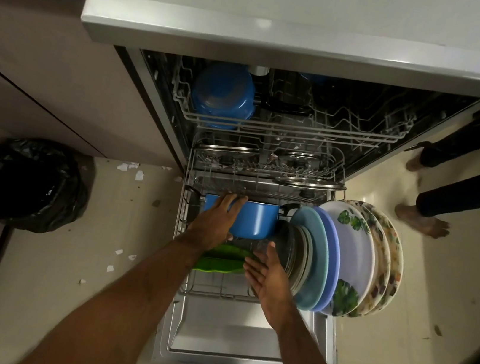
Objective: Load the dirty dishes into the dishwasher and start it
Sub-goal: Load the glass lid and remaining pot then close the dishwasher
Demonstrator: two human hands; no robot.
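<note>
In the lower rack's [181, 235] left half, the left hand [216, 218] lies flat on the blue pot [255, 220], seemingly seating it. The right hand [270, 275], fingers spread and empty, braces the upright plates [342, 259] along the right edge.

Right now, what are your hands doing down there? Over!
Left hand on blue pot in lower rack. Right hand open, beside the standing plates. Nothing blocking. Over.
</note>
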